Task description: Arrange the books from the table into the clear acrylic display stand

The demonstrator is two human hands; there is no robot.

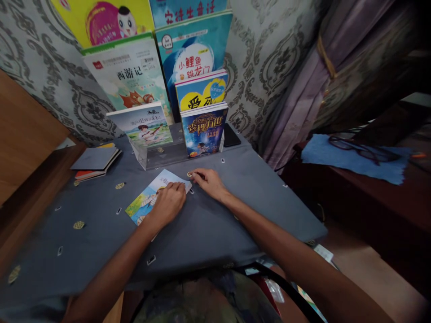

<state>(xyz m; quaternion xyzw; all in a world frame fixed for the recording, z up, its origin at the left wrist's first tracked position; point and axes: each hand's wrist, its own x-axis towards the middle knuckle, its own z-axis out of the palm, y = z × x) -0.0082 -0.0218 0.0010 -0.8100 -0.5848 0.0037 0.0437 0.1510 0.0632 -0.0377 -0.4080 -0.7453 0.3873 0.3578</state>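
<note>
A thin picture book (148,197) with a light blue, yellow and green cover lies at a slant on the grey tablecloth. My left hand (170,199) rests across it, palm down, fingers laid over the cover and hiding part of it. Beside the book's right corner is my right hand (208,181), its fingers bent and drawn together close to the table. That corner looks slightly raised near my right fingertips. Whether anything is between them is too small to make out.
A clear stand (143,157) behind the hands bears several upright books, including a dark blue one (204,132). To the left lies a small stack of books (96,161). A black flat object (231,136) is right of the stand. Glasses (365,150) lie on blue cloth (319,154).
</note>
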